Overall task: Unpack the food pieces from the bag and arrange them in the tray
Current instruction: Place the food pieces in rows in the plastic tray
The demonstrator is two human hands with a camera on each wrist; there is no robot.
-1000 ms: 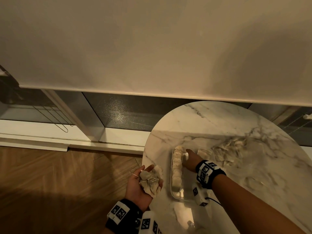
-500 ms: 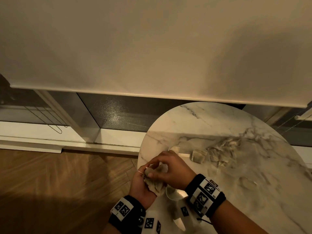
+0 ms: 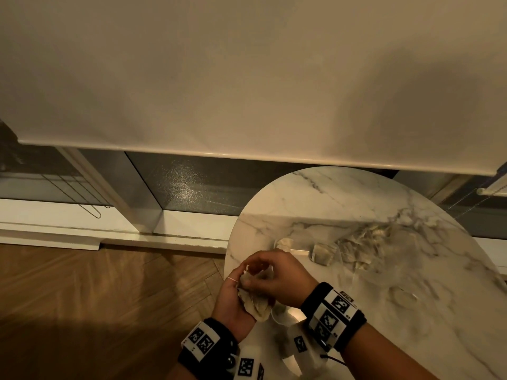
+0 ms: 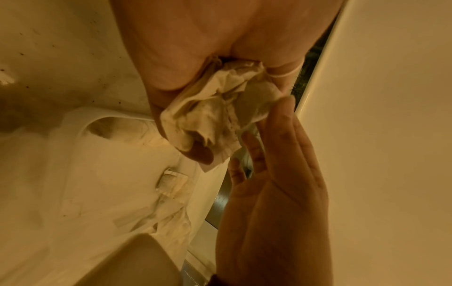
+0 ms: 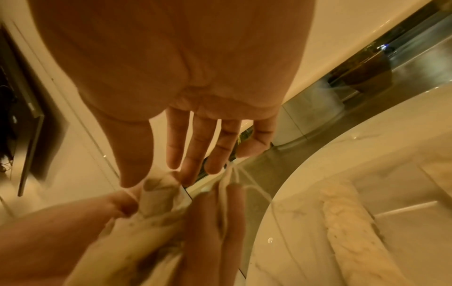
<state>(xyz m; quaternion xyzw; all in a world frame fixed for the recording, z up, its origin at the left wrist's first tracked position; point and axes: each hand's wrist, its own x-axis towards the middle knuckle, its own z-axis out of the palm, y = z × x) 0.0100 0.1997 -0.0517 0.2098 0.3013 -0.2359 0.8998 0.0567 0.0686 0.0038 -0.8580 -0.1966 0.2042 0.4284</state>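
A person's left hand (image 3: 233, 297) cradles a crumpled pale bag (image 3: 253, 304) in its palm at the near left edge of a round marbled surface (image 3: 411, 297), fingers curled up around it; a thin white string loops round one finger; the right hand (image 3: 277, 278) reaches across from the right, its thumb and fingers (image 5: 195, 154) closing on the bag's gathered top (whether they already pinch a food piece inside cannot be told); in the right wrist view a clear tray (image 5: 403, 209) sits on the surface just right of the hands, with a row of pale food pieces (image 5: 347, 222) along its left side; farther right lie loose pale wrappers (image 3: 323, 253) and crumpled clear plastic (image 3: 384, 237); both wrists wear black bands with square printed markers.
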